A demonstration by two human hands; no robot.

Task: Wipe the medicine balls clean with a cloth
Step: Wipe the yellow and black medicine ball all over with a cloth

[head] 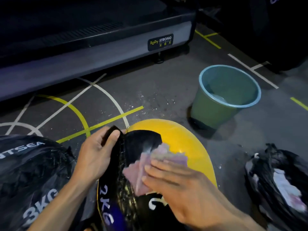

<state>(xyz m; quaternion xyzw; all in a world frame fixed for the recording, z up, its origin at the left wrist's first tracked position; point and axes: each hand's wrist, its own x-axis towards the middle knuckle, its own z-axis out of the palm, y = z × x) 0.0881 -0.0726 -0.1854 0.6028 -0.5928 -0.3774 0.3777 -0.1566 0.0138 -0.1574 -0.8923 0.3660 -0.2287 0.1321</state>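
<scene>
A yellow and black medicine ball marked 2KG sits low in the middle of the head view. My left hand grips its black strap handle near the top. My right hand lies flat with straight fingers on a pale purple cloth, pressing it against the ball's black panel. A second, black medicine ball marked 3KG rests at the lower left, touching my left forearm.
A teal bucket holding water stands on the dark gym floor to the upper right. A black plastic bag with cloths lies at the right. A treadmill base runs across the top.
</scene>
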